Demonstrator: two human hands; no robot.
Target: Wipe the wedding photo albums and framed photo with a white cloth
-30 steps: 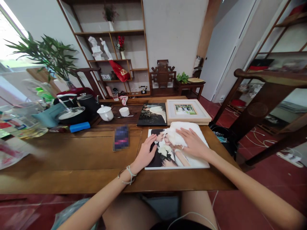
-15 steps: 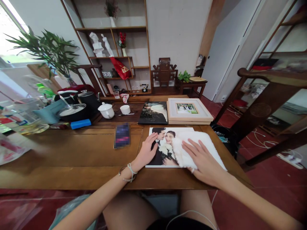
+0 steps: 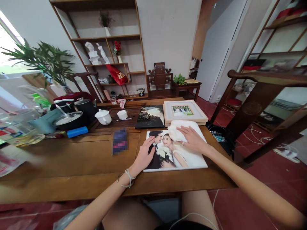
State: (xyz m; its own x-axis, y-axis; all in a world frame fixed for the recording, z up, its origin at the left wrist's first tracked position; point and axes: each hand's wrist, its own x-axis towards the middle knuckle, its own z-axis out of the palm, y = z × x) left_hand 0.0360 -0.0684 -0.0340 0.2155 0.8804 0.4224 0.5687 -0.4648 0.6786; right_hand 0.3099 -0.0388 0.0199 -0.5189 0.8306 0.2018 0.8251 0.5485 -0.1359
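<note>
A wedding photo print point(image 3: 165, 159) on a flat white-edged panel lies on the wooden table in front of me. My left hand point(image 3: 145, 155) rests on the panel's left part with its fingers stretched out, holding nothing. On the panel's upper right part lies a folded white towel point(image 3: 176, 130). My right hand point(image 3: 193, 139) presses on this towel, fingers bent over it and thumb at its near edge. The towel and hand hide the panel's top right corner. Just behind are a dark photo panel point(image 3: 150, 115) and a light wooden picture frame point(image 3: 201, 117).
A blurred-out dark rectangular item point(image 3: 120, 141) lies left of the print. A white lidded cup point(image 3: 103, 117), a small white cup point(image 3: 122, 114), a blue box point(image 3: 77, 132) and a black kettle point(image 3: 84, 107) stand farther left. A wooden chair point(image 3: 254, 102) is at the right.
My right hand has slid the towel up and away from me, baring the print's lower right part. My left hand stays on the print's left side. The view has shifted slightly.
</note>
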